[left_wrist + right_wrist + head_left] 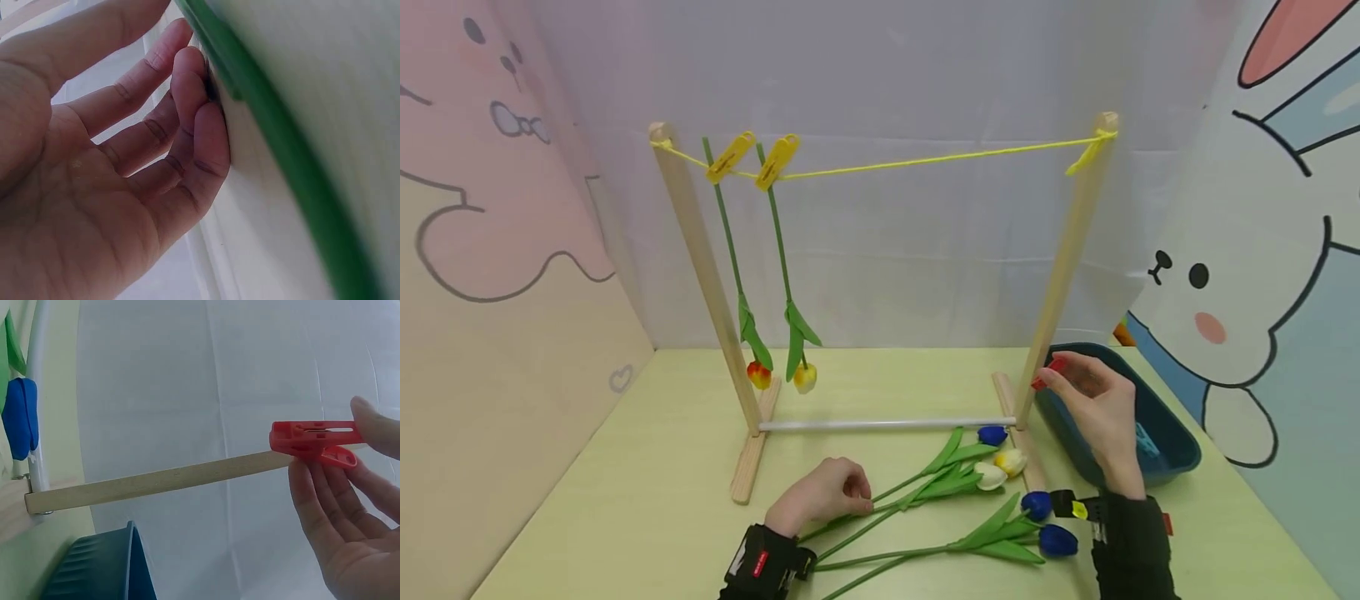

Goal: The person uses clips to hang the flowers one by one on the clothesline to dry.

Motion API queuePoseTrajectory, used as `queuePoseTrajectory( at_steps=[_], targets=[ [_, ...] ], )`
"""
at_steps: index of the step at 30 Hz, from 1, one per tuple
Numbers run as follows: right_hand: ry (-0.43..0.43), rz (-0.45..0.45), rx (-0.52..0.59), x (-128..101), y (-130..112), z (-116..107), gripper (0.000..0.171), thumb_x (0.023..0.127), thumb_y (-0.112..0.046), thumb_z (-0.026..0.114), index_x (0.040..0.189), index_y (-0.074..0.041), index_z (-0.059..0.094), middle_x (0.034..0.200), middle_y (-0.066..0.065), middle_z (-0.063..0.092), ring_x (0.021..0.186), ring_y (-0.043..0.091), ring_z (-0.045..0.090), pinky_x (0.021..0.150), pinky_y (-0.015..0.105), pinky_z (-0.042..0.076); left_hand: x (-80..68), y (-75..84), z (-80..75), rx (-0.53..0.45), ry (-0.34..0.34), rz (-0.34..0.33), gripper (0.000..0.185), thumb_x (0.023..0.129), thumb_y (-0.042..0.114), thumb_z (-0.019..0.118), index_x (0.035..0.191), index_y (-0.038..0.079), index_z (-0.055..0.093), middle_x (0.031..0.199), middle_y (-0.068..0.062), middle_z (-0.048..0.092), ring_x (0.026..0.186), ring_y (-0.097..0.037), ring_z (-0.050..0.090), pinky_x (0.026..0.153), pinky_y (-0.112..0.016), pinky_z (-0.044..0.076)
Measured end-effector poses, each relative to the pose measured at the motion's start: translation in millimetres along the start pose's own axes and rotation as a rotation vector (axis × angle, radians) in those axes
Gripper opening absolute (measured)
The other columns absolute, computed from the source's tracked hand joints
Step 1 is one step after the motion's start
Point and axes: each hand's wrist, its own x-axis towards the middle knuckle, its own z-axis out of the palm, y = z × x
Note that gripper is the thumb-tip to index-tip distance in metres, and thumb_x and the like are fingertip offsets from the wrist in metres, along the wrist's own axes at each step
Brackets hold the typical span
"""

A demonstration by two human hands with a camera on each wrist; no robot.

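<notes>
A red clothespin (312,439) is pinched between the thumb and fingertips of the right hand (1101,404), raised beside the right wooden post (1067,250) of a drying frame, with a dark teal tub (1172,471) seen below and behind the wrist. Well apart from it, the left hand (823,492) is held low over the bench (610,500), its fingers bent and its fingertips brought to the stems of artificial tulips; a green stem (287,156) is seen right beside the fingertips at the left wrist, but whether it is gripped cannot be told.

Five tulips are laid on the bench, their stems gathered toward the left hand and their heads pointed toward the right forearm. Nearest the white rod (887,424) of the frame, a blue tulip (992,436) is seen, followed by a yellow-and-white tulip (1011,462) and a white tulip (990,476); two more blue tulips (1057,541) are placed nearer the right sleeve.

Above and to the left, well apart from both hands, a red-and-yellow tulip (760,374) and a pale yellow tulip (805,377) are hung head down from a yellow cord (925,161), each held by a yellow clothespin (777,162). A light blue clothespin (1145,440) is shown inside the tub.
</notes>
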Motion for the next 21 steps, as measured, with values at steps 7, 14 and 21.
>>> queuePoseTrajectory(
  at_steps=[7,14,21],
  targets=[
    [-0.027,-0.106,0.025,-2.2,-0.6,6.1,0.025,0.088,0.007,0.071,0.113,0.005,0.068,0.092,-0.029,0.066,0.085,-0.012,0.065,0.080,0.004,0.050,-3.2,0.5,2.2,0.042,0.030,-0.008,0.012,0.090,0.013,0.076,0.081,0.010,0.069,0.073,0.004,0.059,0.063,-0.007,0.048,0.057,-0.021,0.037],
    [-0.073,-0.205,-0.042,-3.1,1.1,8.4,0.033,0.085,0.009,0.074,0.117,0.005,0.069,0.098,-0.022,0.064,0.089,-0.015,0.059,0.081,0.003,0.047,-2.4,1.1,2.9,0.109,0.034,0.022,0.012,0.086,0.004,0.077,0.078,0.008,0.068,0.072,0.003,0.060,0.064,-0.006,0.049,0.059,-0.022,0.041],
    [-0.079,-0.216,-0.074,-3.3,-0.4,5.6,0.033,0.086,0.008,0.074,0.118,0.003,0.069,0.099,-0.019,0.063,0.090,-0.015,0.058,0.082,0.002,0.046,-4.1,7.5,1.8,0.132,0.044,0.016,0.010,0.087,0.005,0.073,0.080,0.010,0.068,0.074,0.004,0.061,0.065,-0.006,0.050,0.060,-0.023,0.041]
  ],
)
